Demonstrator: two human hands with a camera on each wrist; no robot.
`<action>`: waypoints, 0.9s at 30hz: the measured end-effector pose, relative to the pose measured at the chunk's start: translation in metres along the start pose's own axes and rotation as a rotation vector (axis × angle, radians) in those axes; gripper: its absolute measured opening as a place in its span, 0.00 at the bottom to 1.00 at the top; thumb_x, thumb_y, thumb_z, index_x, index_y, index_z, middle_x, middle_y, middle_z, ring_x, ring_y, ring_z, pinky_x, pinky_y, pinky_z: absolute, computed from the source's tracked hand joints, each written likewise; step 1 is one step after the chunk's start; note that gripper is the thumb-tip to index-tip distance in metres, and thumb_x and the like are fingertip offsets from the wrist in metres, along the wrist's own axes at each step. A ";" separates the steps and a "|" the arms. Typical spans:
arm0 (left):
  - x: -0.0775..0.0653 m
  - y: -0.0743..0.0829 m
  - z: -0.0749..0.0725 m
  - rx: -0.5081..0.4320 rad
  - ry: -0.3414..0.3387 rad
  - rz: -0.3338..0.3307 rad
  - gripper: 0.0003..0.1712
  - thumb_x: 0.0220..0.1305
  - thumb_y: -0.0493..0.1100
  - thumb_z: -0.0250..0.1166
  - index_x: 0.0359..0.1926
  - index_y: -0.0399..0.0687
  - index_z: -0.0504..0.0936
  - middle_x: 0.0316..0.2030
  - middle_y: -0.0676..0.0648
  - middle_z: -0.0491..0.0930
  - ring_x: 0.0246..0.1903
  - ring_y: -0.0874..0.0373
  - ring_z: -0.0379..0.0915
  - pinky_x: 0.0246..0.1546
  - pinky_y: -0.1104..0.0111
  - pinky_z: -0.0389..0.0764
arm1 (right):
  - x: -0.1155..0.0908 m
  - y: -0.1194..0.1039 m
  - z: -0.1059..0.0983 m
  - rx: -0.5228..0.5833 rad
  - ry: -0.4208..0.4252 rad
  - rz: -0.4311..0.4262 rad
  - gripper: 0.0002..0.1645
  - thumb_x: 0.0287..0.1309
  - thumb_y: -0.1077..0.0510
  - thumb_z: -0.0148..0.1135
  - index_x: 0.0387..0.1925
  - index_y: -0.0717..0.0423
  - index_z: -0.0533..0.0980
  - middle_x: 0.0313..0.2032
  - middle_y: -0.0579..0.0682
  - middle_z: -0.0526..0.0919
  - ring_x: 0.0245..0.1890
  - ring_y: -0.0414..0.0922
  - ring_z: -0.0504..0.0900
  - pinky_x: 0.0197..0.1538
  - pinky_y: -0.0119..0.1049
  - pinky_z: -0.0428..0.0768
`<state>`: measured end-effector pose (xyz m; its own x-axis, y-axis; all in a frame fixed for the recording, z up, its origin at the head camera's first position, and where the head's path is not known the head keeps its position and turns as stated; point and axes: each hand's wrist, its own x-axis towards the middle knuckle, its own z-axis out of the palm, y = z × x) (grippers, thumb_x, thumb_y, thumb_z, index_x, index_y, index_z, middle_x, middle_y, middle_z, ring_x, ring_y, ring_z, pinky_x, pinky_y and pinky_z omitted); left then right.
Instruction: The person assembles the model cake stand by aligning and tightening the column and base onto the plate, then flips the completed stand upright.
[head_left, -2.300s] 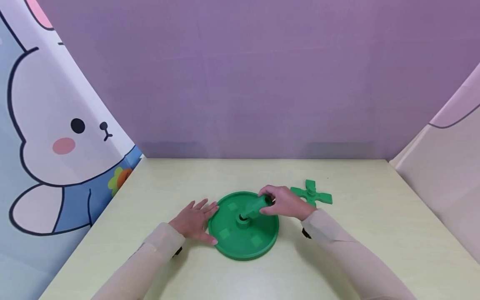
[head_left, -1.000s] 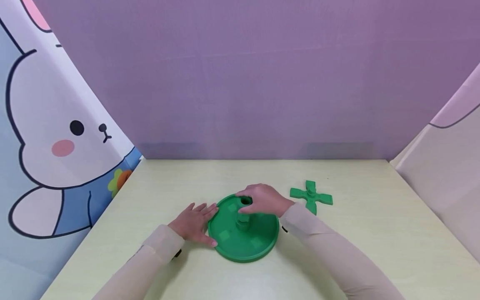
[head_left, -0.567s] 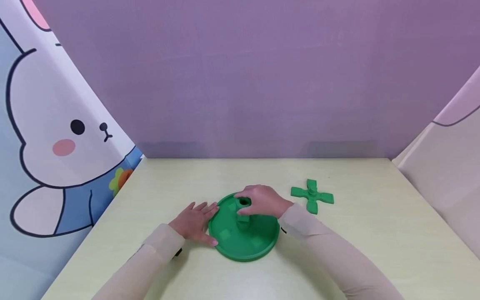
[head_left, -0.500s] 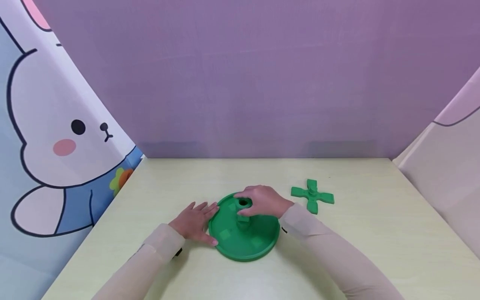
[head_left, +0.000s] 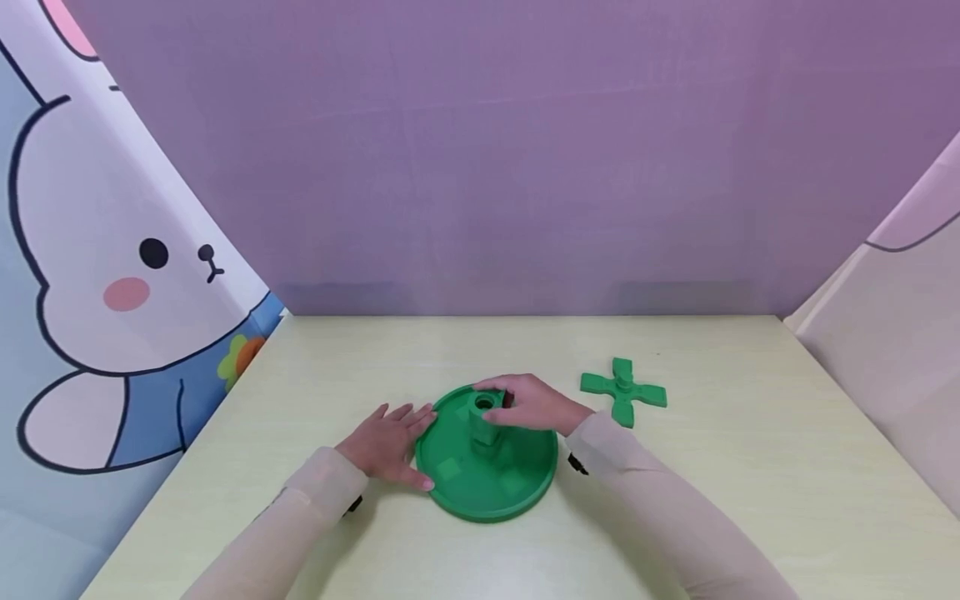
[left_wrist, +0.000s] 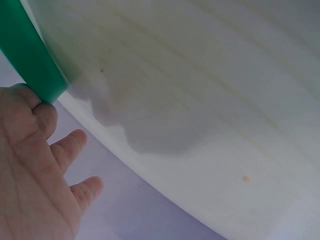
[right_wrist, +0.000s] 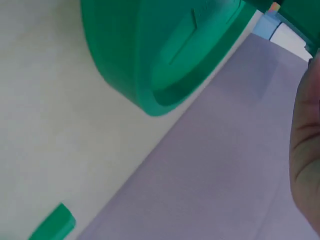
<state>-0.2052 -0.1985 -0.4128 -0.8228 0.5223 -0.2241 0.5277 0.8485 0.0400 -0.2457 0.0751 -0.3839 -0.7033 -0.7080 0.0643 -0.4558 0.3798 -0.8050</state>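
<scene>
A round green tray [head_left: 450,492] with a raised rim lies on the table. At its centre a short hollow green tube [head_left: 483,429] stands upright, its open end facing up. My right hand [head_left: 536,407] holds the tube near the top, thumb on the near side and index finger behind it; the other fingers are hidden. My left hand [head_left: 382,446] lies at the tray's left side with fingers spread, fingertips and thumb at the rim. In the left wrist view, the fingers meet the tray's green edge [left_wrist: 35,55].
A flat green cross-shaped piece [head_left: 624,387] with a small centre knob lies on the table [head_left: 720,450], right of the tray. A purple backdrop [head_left: 525,167] rises behind the table. A cloth with a cartoon rabbit [head_left: 97,233] hangs at the left.
My right hand has brought the tube from a tilt on the right to upright at the tray's centre, then shifted slightly right, showing more of its top. The left hand has stayed at the rim.
</scene>
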 end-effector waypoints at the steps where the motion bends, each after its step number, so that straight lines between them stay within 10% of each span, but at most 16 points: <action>1: 0.000 0.000 0.000 0.000 0.000 -0.001 0.61 0.46 0.75 0.64 0.72 0.43 0.58 0.72 0.46 0.56 0.68 0.40 0.53 0.65 0.42 0.54 | 0.000 0.000 0.001 0.018 0.016 0.005 0.30 0.62 0.54 0.62 0.61 0.64 0.71 0.41 0.49 0.81 0.34 0.45 0.76 0.40 0.33 0.77; 10: 0.000 -0.002 0.001 -0.003 0.010 -0.002 0.61 0.46 0.75 0.64 0.72 0.42 0.58 0.72 0.46 0.56 0.68 0.40 0.53 0.65 0.42 0.54 | 0.000 -0.003 0.013 -0.033 0.164 0.038 0.26 0.54 0.50 0.70 0.51 0.58 0.75 0.41 0.47 0.80 0.32 0.43 0.76 0.38 0.34 0.77; 27: -0.001 -0.002 0.001 0.000 0.027 0.022 0.62 0.46 0.75 0.64 0.71 0.40 0.59 0.71 0.44 0.58 0.67 0.39 0.55 0.64 0.42 0.55 | -0.004 0.000 0.009 0.020 0.113 0.009 0.28 0.58 0.56 0.61 0.59 0.64 0.72 0.50 0.53 0.78 0.39 0.45 0.74 0.42 0.36 0.77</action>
<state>-0.2050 -0.2007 -0.4135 -0.8166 0.5427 -0.1964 0.5455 0.8369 0.0446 -0.2378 0.0729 -0.3899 -0.7650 -0.6324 0.1220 -0.4391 0.3735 -0.8171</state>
